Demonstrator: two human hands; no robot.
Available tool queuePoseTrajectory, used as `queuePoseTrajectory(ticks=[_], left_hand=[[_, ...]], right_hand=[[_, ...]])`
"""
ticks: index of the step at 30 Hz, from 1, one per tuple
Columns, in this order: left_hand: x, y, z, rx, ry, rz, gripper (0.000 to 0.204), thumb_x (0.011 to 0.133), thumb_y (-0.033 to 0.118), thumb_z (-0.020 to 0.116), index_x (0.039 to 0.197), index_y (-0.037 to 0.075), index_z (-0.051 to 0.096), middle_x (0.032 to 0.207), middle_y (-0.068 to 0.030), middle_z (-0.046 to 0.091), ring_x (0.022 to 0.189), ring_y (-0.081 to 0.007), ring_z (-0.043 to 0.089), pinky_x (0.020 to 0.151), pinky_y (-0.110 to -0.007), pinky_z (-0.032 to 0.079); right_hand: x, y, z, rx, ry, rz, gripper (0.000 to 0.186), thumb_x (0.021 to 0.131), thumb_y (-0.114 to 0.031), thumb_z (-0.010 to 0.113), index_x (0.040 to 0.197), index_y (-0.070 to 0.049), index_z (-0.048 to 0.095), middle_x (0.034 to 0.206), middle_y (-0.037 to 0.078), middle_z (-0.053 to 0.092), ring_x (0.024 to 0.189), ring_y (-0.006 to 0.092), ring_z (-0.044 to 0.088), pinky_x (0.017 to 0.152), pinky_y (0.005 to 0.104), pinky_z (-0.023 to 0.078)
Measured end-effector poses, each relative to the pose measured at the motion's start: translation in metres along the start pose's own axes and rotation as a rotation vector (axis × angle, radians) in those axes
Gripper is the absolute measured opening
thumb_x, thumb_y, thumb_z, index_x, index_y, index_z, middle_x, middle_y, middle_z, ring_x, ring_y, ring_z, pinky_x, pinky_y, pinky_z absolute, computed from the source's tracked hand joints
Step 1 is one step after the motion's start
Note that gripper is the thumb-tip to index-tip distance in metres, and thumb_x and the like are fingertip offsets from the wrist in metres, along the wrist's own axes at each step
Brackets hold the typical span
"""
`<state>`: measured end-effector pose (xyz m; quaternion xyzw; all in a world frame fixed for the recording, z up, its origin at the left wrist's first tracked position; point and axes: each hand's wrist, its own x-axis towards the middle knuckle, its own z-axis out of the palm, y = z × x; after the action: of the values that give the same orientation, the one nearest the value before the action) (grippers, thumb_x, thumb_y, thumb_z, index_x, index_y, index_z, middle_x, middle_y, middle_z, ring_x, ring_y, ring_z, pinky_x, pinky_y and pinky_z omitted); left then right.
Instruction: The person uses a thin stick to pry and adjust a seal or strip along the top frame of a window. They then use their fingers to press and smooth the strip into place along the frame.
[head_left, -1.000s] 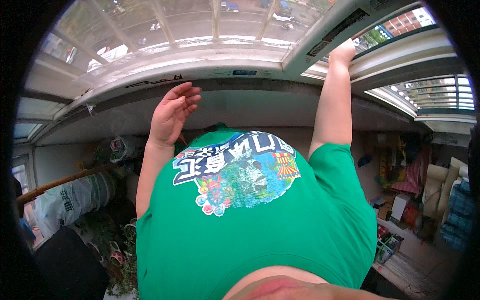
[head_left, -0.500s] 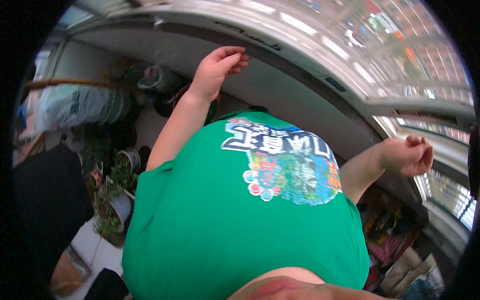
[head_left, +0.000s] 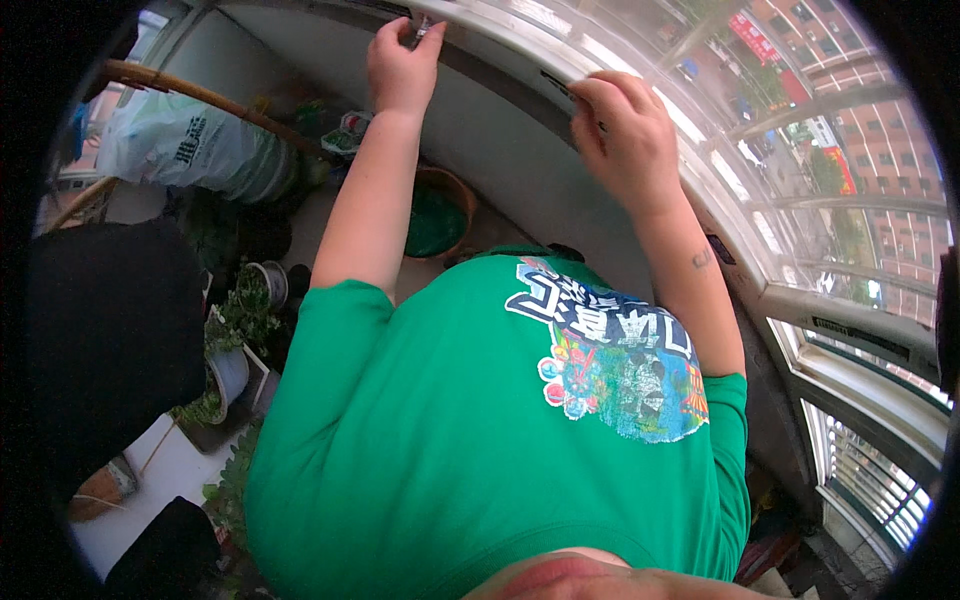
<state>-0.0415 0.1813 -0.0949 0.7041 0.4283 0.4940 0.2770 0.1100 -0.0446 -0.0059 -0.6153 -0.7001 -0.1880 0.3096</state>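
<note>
Window frame (head_left: 505, 40): left hand (head_left: 402, 70) pinched small blurred item (head_left: 421, 32) at inner edge; right hand (head_left: 632, 140) hung curled near same edge, couldn't tell if holding anything.

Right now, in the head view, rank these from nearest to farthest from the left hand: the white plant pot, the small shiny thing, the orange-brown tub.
From the left hand, as the view shows it:
1. Small shiny thing: right at the fingertips.
2. Orange-brown tub: below, beside the forearm.
3. White plant pot: farther off, lower left.
</note>
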Motion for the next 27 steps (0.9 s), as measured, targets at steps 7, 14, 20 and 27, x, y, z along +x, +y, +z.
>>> queuePoseTrajectory(ticks=[7, 14, 20, 27], left_hand=[[0.033, -0.029, 0.014, -0.062, -0.121, -0.046, 0.03, 0.087, 0.03, 0.073, 0.098, 0.003, 0.071, 0.086, -0.0078, 0.072, 0.076, -0.0193, 0.066, 0.071, -0.034, 0.052], [0.022, -0.032, -0.008, 0.105, -0.134, 0.108, 0.025, 0.088, 0.031, 0.07, 0.094, 0.006, 0.072, 0.079, -0.0065, 0.069, 0.071, -0.0192, 0.065, 0.068, -0.035, 0.05], [0.02, -0.038, -0.028, 0.178, -0.125, 0.144, 0.024, 0.09, 0.032, 0.068, 0.089, 0.008, 0.071, 0.077, -0.0075, 0.066, 0.069, -0.024, 0.064, 0.067, -0.039, 0.05], [0.017, -0.014, -0.046, 0.315, -0.114, 0.098, 0.02, 0.089, 0.027, 0.064, 0.084, 0.009, 0.069, 0.089, -0.0113, 0.066, 0.084, -0.0348, 0.062, 0.074, -0.044, 0.05]], right_hand=[[0.058, -0.001, 0.056, -0.241, -0.205, -0.245, 0.032, 0.081, -0.008, 0.064, 0.113, -0.009, 0.065, 0.129, 0.007, 0.059, 0.122, 0.0243, 0.054, 0.1, 0.0373, 0.046], [0.05, 0.008, 0.077, -0.238, -0.247, -0.216, 0.033, 0.082, -0.008, 0.061, 0.114, -0.005, 0.065, 0.14, 0.01, 0.052, 0.133, 0.0247, 0.046, 0.109, 0.036, 0.041], [0.047, 0.004, 0.071, -0.199, -0.237, -0.179, 0.033, 0.078, -0.008, 0.064, 0.111, -0.004, 0.065, 0.141, 0.01, 0.051, 0.132, 0.0253, 0.047, 0.107, 0.0366, 0.043], [0.048, 0.006, 0.069, -0.182, -0.268, -0.2, 0.027, 0.078, -0.016, 0.065, 0.103, -0.005, 0.065, 0.14, 0.013, 0.051, 0.133, 0.0258, 0.046, 0.109, 0.0369, 0.04]])
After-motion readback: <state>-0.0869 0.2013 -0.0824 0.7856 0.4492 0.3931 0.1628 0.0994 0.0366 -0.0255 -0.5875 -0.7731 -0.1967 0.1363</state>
